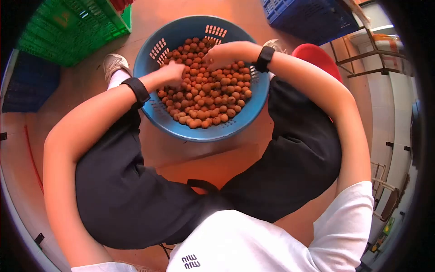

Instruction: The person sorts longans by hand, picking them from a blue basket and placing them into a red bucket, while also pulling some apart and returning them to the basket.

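Observation:
Round brown fruits that look like longans (pixel 206 100) fill the bottom of a blue plastic basket (pixel 199 135) with slotted sides. My left hand (pixel 174 74) is over the left part of the pile, its fingers curled closed. What they hold, if anything, is hidden. On the right, my right hand (pixel 223 55) reaches in over the basket's rim and hangs just above the far part of the pile. Its fingers are bent downward with the thumb apart, and I see no fruit between them.
The basket stands on the floor between my feet. A green crate (pixel 72 29) and a dark blue bin (pixel 31 81) stand at the far left. At the far right are a blue crate (pixel 312 20), a red round item (pixel 317 59) and a metal rack (pixel 367 59).

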Demonstrator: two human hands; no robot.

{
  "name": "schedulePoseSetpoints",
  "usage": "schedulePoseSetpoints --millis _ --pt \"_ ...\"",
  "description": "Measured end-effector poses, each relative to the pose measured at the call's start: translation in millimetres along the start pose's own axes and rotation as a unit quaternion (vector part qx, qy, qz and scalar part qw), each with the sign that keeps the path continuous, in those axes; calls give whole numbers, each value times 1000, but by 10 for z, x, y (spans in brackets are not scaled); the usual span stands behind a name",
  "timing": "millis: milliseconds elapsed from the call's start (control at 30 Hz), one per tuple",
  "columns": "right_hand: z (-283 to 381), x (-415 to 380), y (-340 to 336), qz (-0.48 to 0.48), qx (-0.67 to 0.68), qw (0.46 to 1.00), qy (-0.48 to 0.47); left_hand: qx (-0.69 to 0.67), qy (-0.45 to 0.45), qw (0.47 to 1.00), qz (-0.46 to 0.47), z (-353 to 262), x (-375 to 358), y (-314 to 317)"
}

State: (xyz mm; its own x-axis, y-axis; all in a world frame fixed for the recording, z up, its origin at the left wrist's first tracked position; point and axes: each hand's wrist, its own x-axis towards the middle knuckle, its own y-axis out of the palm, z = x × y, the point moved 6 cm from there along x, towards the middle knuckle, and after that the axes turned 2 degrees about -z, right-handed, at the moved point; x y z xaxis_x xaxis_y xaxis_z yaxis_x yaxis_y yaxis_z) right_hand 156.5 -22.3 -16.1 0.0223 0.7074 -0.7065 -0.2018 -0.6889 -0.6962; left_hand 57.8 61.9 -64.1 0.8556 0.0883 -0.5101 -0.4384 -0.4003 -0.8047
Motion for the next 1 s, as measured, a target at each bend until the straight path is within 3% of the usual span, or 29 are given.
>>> schedulePoseSetpoints --millis 67,133,200,300,433,533,567,667,700,733,800,867,1000 --pt "96 223 304 -56 6 997 -59 34 -34 996 -75 21 -23 -177" --pt "173 169 562 -70 -12 997 -42 79 -50 988 -122 -36 -75 -322" --pt "247 232 705 14 -17 998 -52 115 -49 980 -156 30 -5 -325" --pt "365 69 668 -65 -12 997 -45 65 -86 992 -61 115 134 -168" --pt "513 -16 686 -2 86 994 -68 27 -26 999 18 27 205 100" --pt "681 -13 736 78 129 987 -64 -36 11 994 -105 11 188 80" --pt "681 31 791 81 122 986 -74 -101 57 992 -56 5 228 77" --pt "670 18 779 125 115 984 -54 -223 38 958 175 -295 -45 215" --pt "608 93 775 150 117 981 -30 -281 17 941 187 -226 26 459" --pt "550 120 806 175 120 977 -5 -272 11 927 259 -288 -18 590" --pt "515 123 833 171 112 979 10 -211 35 933 290 -440 -234 598" --pt "568 123 818 166 101 981 19 -238 -3 903 358 -445 -265 693" --pt "539 -86 910 265 165 947 71 -302 12 860 410 -519 -380 675"
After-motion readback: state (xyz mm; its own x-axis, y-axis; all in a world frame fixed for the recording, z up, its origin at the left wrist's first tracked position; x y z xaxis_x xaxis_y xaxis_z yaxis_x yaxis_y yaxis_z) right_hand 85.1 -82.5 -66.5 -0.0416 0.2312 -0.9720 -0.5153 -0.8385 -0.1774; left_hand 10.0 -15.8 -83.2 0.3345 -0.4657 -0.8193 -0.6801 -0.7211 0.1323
